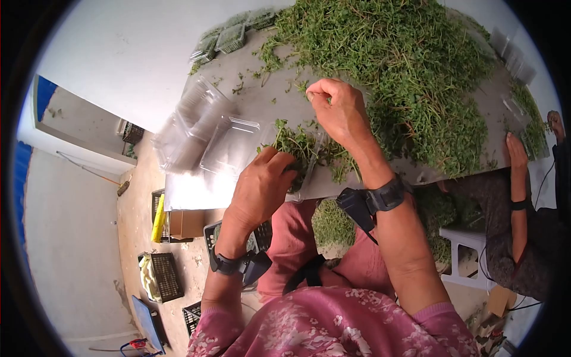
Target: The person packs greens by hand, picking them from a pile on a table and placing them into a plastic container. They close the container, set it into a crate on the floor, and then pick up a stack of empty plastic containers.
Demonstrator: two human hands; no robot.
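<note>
My left hand (262, 184) curls its fingers into a bunch of leafy green sprigs (291, 140) at the table's near edge. Those sprigs lie in a clear plastic container (315, 156), whose side shows to the right of the bunch; my fingers hide part of it. Higher up and to the right, my right hand (340, 110) is raised over the table with thumb and fingers pinched together. Whatever sits at its fingertips is too small to make out. Beyond it spreads a large heap of the same greens (404, 71).
Stacked clear containers (193, 122) and an open one (229, 146) stand left on the grey table (262, 98). Filled boxes (232, 38) line the far edge. Another person's hand (516, 149) rests at the right. Black crates (163, 276) sit on the floor.
</note>
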